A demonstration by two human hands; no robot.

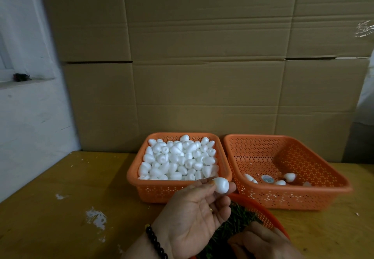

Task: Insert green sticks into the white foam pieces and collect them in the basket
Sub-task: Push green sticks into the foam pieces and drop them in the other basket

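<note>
Yellow wood makes up the table (60, 208), with a few white chips of paint gone, and a tall wall of brown cardboard (202, 56) stands behind it.

Closest in, the right hand (261, 242) is down in a round orange bowl (263, 212) full of green sticks (238, 220). It is curled over them, but I cannot tell if it has one pinched. Just above, the left hand (194, 218) is turned palm up. Its thumb and fingertips pinch one white foam piece (221, 185). A black bead bracelet (155, 240) sits on that wrist.

Farther back, the left basket (182, 189) is piled full of plain foam pieces (178, 159). Beside it, touching or almost, the right basket (283, 198) holds only a few pieces, so I think the job has just begun.

What could go wrong? Foam is soft and light. A stick pushed in crooked could poke out the side or break a bit off. A tight squeeze could dent it. A loose pinch could let it slip and roll away.
</note>
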